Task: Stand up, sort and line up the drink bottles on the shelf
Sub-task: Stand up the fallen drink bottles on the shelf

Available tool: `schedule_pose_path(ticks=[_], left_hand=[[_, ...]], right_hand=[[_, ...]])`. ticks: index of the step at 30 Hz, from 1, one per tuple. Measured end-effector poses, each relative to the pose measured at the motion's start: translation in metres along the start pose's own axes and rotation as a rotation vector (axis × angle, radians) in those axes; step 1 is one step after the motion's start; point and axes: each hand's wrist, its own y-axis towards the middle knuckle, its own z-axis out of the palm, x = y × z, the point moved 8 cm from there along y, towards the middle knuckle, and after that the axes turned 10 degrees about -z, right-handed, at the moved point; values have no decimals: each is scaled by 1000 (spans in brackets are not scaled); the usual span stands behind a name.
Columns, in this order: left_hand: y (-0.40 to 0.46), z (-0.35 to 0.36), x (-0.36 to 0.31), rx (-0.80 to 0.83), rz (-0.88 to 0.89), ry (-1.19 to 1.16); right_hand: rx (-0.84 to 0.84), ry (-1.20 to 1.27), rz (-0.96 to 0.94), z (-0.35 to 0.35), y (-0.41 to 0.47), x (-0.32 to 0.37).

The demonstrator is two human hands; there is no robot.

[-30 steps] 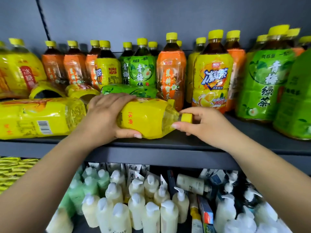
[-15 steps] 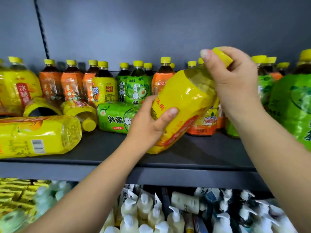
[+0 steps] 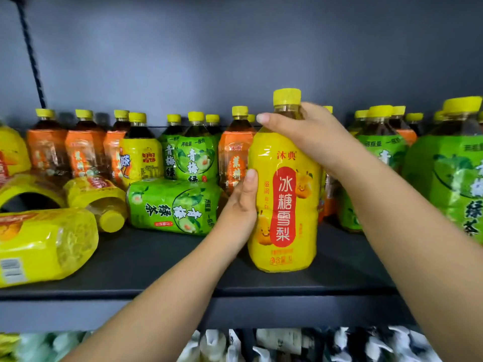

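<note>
A yellow pear-drink bottle (image 3: 283, 205) with a red label panel stands upright near the front of the dark shelf (image 3: 183, 259). My left hand (image 3: 241, 205) grips its left side at mid-height. My right hand (image 3: 305, 137) grips its shoulder and neck just under the yellow cap. To the left, a green tea bottle (image 3: 175, 205) lies on its side. Two yellow bottles also lie flat: a small one (image 3: 98, 199) with its cap toward me and a large one (image 3: 44, 244) at the far left.
Upright orange, yellow and green bottles (image 3: 194, 155) line the back of the shelf. Large green bottles (image 3: 449, 184) stand at the right. A torn yellow label sleeve (image 3: 28, 189) lies at the left. White pump bottles (image 3: 217, 346) fill the shelf below.
Both hands lifted the yellow bottle from lying flat, tipped it up and stood it upright on the shelf. The view has shifted upward.
</note>
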Motion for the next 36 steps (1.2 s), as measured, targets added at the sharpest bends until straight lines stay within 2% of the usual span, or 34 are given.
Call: schedule_pose_path(ticks=[6,8,10,11,15,18,20,22,25,28,33,36], left_hand=[[-1,11,-12,62,77,184],[0,1,-18,49,203,319],[1,-11,-26,22,381,562],[4,-15,-24,40,402,741],[19,-31,5,60,235,1451],[20,-22,12,-21,314,1725],[20,-24,10,-75,354,1735],[17,-30,5,-102,394,1631],[1,-32,-4,-67,558,1508],[-9,-39,-8,-120,687,1472],[-29,-54,-41,-209,837,1224],[-32,-72,-76,-232,728,923]], right_hand=[[-92,-248,57,-19,2,-11],[-123,-295,85,-27,3,-20],[-153,-322,100,-34,3,-26],[-163,-330,108,-38,2,-29],[-186,-276,140,-52,1,-45],[-242,-282,105,-54,-2,-46],[-300,-319,57,-54,-8,-42],[-358,-296,18,-52,-17,-39],[-434,-239,-27,-51,-32,-40],[-450,-250,-29,-44,-47,-47],[-430,101,165,-24,-74,-79],[-413,166,169,-12,-74,-77]])
